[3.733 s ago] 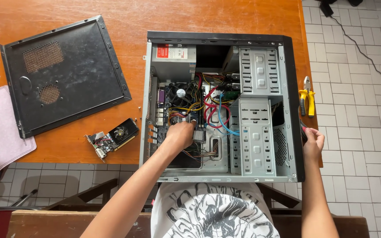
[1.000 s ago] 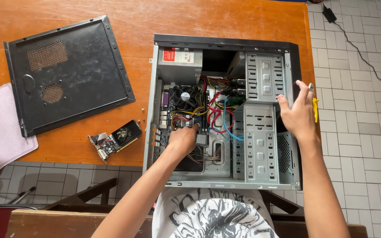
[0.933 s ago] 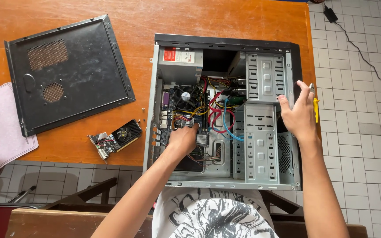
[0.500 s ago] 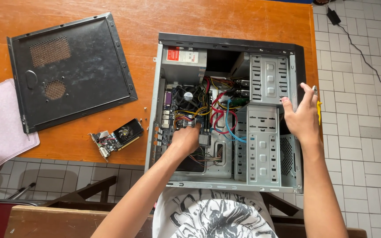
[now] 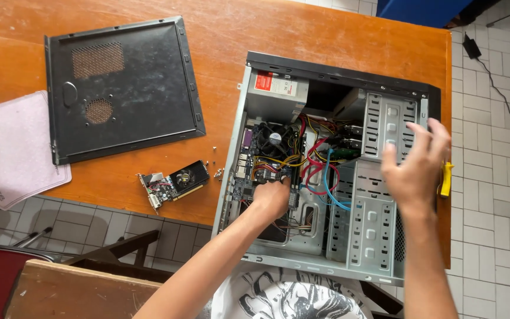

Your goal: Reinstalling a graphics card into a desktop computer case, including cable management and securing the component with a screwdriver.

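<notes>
The left hand (image 5: 271,198) is reached down inside the open computer case (image 5: 332,77), its fingers curled on the circuit board (image 5: 249,177) among the coloured cables (image 5: 314,159); whether anything is actually gripped there cannot be told. The right hand (image 5: 417,168) is held released, fingers spread, over the metal drive cage (image 5: 388,121) at the case's right side, and contact with the cage cannot be told. Just beyond that hand, a yellow-handled tool (image 5: 445,179) is seen at the case's edge. The case is laid on its side on the orange wooden worktop (image 5: 225,35), near its right end. To the case's left, a small graphics card (image 5: 175,183) is laid near the worktop's front edge, with a few loose screws (image 5: 216,173) beside it. Further left, the removed black side panel (image 5: 122,88) is laid flat, and a pale pink cloth (image 5: 13,147) is spread at the worktop's left end.
</notes>
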